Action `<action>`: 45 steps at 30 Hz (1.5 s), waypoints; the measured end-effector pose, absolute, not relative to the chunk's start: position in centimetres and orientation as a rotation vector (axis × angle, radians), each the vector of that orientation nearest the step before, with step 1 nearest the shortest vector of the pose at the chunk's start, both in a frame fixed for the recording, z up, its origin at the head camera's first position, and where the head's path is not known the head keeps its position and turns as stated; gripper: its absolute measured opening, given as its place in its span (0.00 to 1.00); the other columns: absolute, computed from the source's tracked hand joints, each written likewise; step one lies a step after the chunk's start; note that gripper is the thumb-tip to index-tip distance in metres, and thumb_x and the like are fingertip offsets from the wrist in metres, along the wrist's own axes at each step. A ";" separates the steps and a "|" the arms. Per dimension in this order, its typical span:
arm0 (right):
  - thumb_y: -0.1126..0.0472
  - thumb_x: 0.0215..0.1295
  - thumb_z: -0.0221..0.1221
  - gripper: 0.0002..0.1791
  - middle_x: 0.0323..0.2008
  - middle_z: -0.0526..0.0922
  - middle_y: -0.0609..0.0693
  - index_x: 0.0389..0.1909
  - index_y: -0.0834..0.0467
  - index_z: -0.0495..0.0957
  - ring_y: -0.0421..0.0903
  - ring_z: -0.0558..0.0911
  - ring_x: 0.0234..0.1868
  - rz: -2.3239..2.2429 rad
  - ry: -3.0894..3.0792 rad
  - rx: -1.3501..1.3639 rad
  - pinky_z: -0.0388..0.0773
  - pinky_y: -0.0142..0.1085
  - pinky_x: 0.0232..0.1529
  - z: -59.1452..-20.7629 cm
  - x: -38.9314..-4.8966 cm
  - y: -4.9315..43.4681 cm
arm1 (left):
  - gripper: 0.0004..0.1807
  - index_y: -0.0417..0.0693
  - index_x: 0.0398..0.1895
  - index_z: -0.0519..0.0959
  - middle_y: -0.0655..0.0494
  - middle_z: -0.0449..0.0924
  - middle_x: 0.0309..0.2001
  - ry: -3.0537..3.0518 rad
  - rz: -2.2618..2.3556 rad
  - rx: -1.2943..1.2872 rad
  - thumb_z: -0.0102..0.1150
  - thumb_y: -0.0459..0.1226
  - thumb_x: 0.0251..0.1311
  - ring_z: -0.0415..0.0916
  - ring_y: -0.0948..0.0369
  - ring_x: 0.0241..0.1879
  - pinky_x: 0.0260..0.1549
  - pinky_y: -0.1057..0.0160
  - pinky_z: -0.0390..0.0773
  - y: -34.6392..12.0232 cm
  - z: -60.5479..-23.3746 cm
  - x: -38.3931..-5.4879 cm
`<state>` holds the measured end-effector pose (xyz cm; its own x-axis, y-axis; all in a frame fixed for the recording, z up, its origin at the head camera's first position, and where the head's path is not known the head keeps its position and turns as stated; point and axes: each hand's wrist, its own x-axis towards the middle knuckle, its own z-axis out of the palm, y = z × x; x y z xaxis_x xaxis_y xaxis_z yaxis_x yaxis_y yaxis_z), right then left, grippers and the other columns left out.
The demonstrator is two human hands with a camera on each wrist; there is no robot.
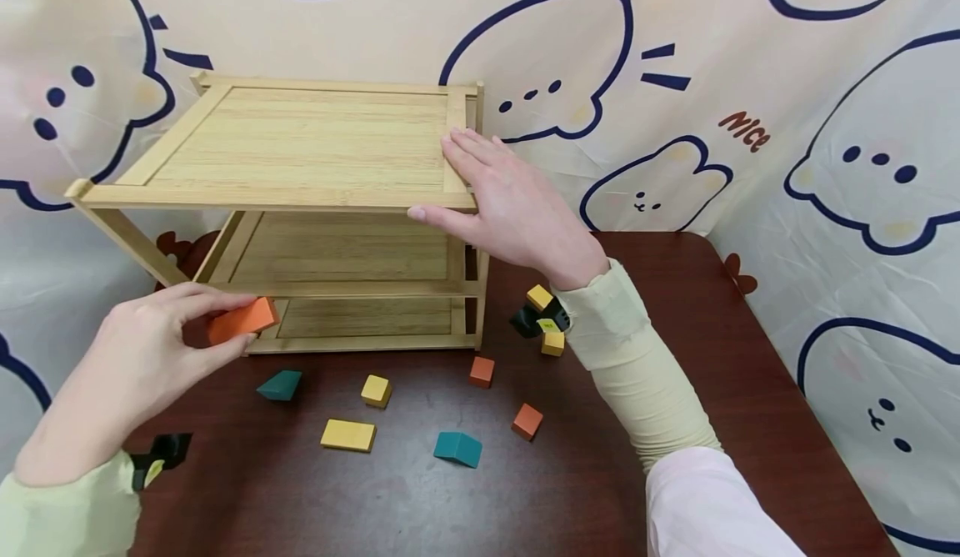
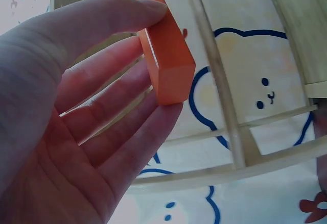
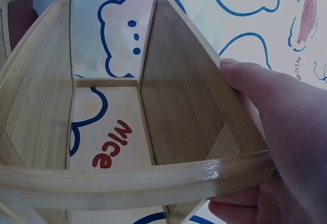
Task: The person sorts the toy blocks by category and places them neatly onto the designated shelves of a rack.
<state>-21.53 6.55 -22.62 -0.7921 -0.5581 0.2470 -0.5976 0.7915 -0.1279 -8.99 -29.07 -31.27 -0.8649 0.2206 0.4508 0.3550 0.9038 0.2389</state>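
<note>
My left hand (image 1: 138,353) holds an orange rectangular block (image 1: 247,318) between thumb and fingertips, raised by the front left of the wooden shelf rack (image 1: 315,140). In the left wrist view the thumb lies on one side of this orange block (image 2: 168,55) and fingertips touch the other. My right hand (image 1: 510,203) rests on the rack's top board at its right end, fingers extended and the thumb along the front edge. The right wrist view shows the thumb (image 3: 245,76) against the board's edge; the other fingers are partly hidden.
On the dark brown table (image 1: 390,507) before the rack lie a green block (image 1: 281,385), a yellow cube (image 1: 376,391), a flat yellow block (image 1: 348,435), a teal block (image 1: 458,449) and two orange-red cubes. Yellow blocks (image 1: 552,343) sit beneath the right wrist. A patterned cloth surrounds the table.
</note>
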 end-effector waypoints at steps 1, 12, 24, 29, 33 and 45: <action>0.20 0.65 0.43 0.56 0.80 0.52 0.50 0.81 0.56 0.53 0.45 0.49 0.79 0.297 -2.786 0.907 0.43 0.33 0.75 -22.6 -21.5 6.6 | 0.24 0.42 0.44 0.88 0.45 0.85 0.39 -2.635 -0.437 -0.435 0.82 0.33 0.38 0.80 0.50 0.32 0.30 0.67 0.69 -29.0 -31.1 -9.0; 0.20 0.65 0.44 0.55 0.80 0.51 0.50 0.81 0.55 0.53 0.45 0.49 0.79 0.310 -2.785 0.905 0.44 0.34 0.75 -22.6 -21.5 6.6 | 0.25 0.44 0.43 0.89 0.47 0.85 0.37 -2.570 -0.385 -0.486 0.83 0.33 0.34 0.75 0.56 0.28 0.27 0.73 0.67 -28.0 -28.9 -8.9; 0.21 0.65 0.44 0.55 0.80 0.52 0.51 0.80 0.56 0.54 0.45 0.49 0.79 0.316 -2.762 0.918 0.44 0.34 0.75 -22.7 -21.6 6.6 | 0.27 0.46 0.45 0.88 0.51 0.84 0.38 -2.537 -0.368 -0.548 0.82 0.30 0.32 0.74 0.59 0.29 0.27 0.79 0.67 -27.2 -25.4 -8.7; 0.20 0.65 0.44 0.56 0.80 0.52 0.51 0.81 0.56 0.54 0.45 0.49 0.79 0.311 -2.764 0.918 0.44 0.34 0.75 -22.8 -21.6 6.6 | 0.25 0.48 0.43 0.88 0.53 0.85 0.36 -2.463 -0.320 -0.584 0.78 0.35 0.33 0.68 0.71 0.31 0.23 0.73 0.66 -27.5 -24.2 -8.9; 0.20 0.64 0.43 0.56 0.80 0.52 0.50 0.81 0.56 0.53 0.44 0.49 0.79 0.302 -2.774 0.906 0.44 0.34 0.75 -22.7 -21.6 6.6 | 0.25 0.46 0.43 0.88 0.48 0.85 0.37 -2.435 -0.292 -0.598 0.77 0.36 0.34 0.69 0.68 0.32 0.21 0.71 0.63 -27.7 -23.2 -9.4; 0.20 0.64 0.43 0.56 0.80 0.51 0.50 0.81 0.55 0.53 0.44 0.49 0.79 0.299 -2.783 0.901 0.45 0.35 0.75 -22.7 -21.5 6.6 | 0.28 0.37 0.47 0.87 0.40 0.84 0.42 -2.440 -0.416 -0.562 0.79 0.26 0.35 0.61 0.88 0.38 0.35 0.84 0.60 -28.3 -20.7 -11.2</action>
